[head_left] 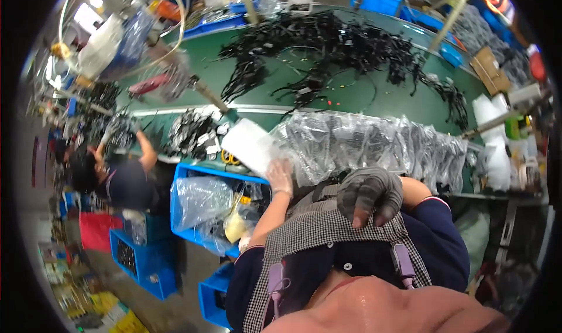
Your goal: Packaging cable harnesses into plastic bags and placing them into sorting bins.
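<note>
As the head view reaches me, my thin-gloved left hand [280, 177] touches the flat white rectangular sheet [248, 142] at the near edge of the green bench [205, 62]; my grey-gloved right hand [370, 196] curls before the black-and-white checked apron [313, 232]. I cannot tell whether either grips.

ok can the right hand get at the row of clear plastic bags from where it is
Probably yes: the right hand is raised in front of the chest, close to the clear plastic bags, and nothing visible blocks the way. The left hand is off to the side, at the white sheet.
</note>
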{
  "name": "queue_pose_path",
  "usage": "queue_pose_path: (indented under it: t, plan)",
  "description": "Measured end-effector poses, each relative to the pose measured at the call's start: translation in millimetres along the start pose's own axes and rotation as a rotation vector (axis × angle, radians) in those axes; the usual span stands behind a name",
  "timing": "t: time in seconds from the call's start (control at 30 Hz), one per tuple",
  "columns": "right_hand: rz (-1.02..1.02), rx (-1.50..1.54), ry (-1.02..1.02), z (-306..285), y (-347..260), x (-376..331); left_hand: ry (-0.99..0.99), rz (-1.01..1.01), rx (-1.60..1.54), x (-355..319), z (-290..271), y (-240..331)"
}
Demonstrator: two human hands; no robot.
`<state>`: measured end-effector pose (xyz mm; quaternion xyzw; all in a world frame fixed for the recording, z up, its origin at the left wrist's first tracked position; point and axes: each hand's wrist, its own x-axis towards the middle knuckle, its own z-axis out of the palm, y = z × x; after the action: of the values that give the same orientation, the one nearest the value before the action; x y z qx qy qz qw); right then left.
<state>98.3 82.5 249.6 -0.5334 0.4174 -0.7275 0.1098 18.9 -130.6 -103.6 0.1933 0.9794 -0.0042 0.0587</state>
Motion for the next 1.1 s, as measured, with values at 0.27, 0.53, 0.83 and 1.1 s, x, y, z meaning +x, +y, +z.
queue_pose_path:
  t: [0.27, 0.53, 0.83, 1.1]
  plan:
    - [0.113, -0.233, 0.527, 33, -8, -59, 0.185, 0.152, -0.098, 11, 17, -61]
    - [0.22, 0.096, 0.524, 23, 37, -54, -0.043, -0.007, -0.069, 20, -34, -76]
    - [0.488, 0.105, 0.639, 17, 67, -12, 0.277, -0.208, -0.5, -64, -63, -46]
    - [0.869, 0.194, 0.459, 16, 142, 54, 0.346, -0.186, -0.884, -129, -69, -77]
